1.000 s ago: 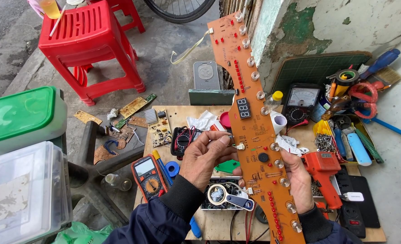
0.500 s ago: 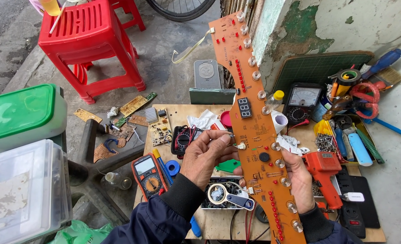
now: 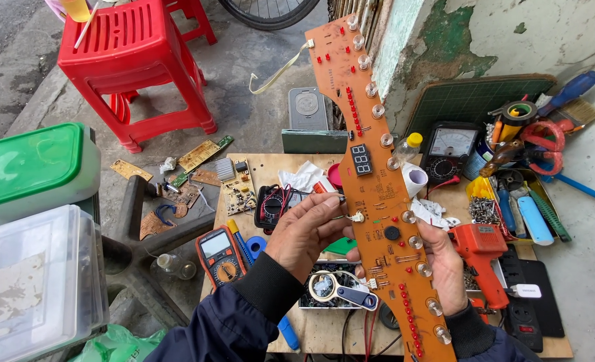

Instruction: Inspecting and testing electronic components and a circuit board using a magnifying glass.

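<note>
A long orange circuit board point(image 3: 376, 179) with red lights, round buttons and a small digit display stands nearly upright over a wooden table point(image 3: 324, 333). My right hand point(image 3: 445, 265) grips its lower right edge from behind. My left hand point(image 3: 309, 231) pinches a small white connector on a thin wire at the board's left edge. A pale ribbon cable point(image 3: 275, 72) hangs from the board's top end.
On the table lie an orange multimeter point(image 3: 220, 255), a magnifier point(image 3: 341, 290), an analog meter point(image 3: 448, 153), an orange heat tool point(image 3: 482, 258), screwdrivers and a power strip point(image 3: 529, 305). A red plastic stool point(image 3: 133, 67) and clear storage boxes point(image 3: 32, 281) stand at the left.
</note>
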